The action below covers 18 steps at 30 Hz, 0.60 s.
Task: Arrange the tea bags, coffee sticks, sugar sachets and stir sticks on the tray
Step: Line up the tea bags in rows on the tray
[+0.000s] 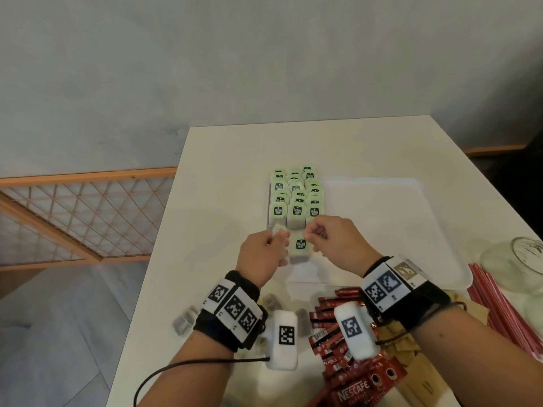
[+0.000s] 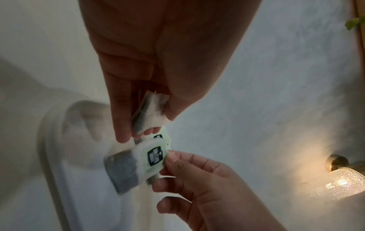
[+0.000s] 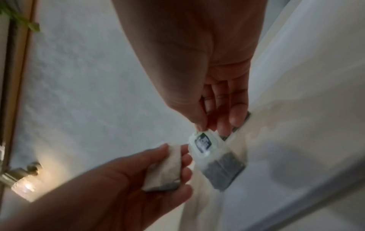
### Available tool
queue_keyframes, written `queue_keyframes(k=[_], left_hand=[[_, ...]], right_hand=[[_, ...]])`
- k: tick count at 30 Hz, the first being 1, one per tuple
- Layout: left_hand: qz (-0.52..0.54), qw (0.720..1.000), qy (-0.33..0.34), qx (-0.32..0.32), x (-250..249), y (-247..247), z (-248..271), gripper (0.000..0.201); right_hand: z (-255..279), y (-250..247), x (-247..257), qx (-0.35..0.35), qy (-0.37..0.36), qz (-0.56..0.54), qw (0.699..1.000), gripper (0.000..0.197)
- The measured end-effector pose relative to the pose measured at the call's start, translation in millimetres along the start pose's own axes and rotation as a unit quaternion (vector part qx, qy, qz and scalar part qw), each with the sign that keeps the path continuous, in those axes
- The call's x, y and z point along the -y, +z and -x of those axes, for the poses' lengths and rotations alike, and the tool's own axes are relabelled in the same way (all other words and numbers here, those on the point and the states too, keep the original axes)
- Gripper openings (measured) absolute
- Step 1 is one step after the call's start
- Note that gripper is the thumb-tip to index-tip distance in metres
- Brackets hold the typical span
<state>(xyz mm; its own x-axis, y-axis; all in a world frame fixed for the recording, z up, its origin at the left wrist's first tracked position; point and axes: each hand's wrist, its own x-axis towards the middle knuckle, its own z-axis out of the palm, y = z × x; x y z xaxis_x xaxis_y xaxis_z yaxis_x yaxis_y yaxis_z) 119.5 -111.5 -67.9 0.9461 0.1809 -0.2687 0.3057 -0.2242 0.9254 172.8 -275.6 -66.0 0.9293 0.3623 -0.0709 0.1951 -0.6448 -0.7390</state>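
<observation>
Three rows of green-tagged tea bags [image 1: 296, 198] lie along the left side of the white tray [image 1: 382, 230]. My right hand [image 1: 311, 236] pinches the green tag of one tea bag [image 1: 299, 248], which hangs just in front of the rows. In the right wrist view my right hand [image 3: 211, 129] has thumb and forefinger on this tea bag [image 3: 207, 145]. My left hand [image 1: 279, 239] holds a second tea bag [image 2: 152, 112] between thumb and fingers, close beside the first. Red coffee sticks [image 1: 332, 327] lie in a heap under my wrists.
Red stir sticks [image 1: 499, 312] lie at the table's right edge, beside a glass jar [image 1: 517, 259]. Brown sachets [image 1: 411, 348] lie right of the coffee sticks. Loose tea bags [image 1: 183, 321] sit near the table's left edge, which drops to the floor.
</observation>
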Motion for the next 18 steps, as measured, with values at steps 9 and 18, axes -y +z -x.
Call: queue_keyframes(k=[9, 18], left_hand=[[-0.057, 0.998, 0.012, -0.018, 4.7, -22.6, -10.6, 0.034], [-0.059, 0.998, 0.011, -0.015, 6.1, -33.2, -10.4, 0.039]], right_hand=[[-38.1, 7.5, -4.1, -0.119, -0.019, 0.091, 0.989, 0.010], [-48.6, 12.8, -8.0, -0.135, -0.010, 0.071, 0.988, 0.008]])
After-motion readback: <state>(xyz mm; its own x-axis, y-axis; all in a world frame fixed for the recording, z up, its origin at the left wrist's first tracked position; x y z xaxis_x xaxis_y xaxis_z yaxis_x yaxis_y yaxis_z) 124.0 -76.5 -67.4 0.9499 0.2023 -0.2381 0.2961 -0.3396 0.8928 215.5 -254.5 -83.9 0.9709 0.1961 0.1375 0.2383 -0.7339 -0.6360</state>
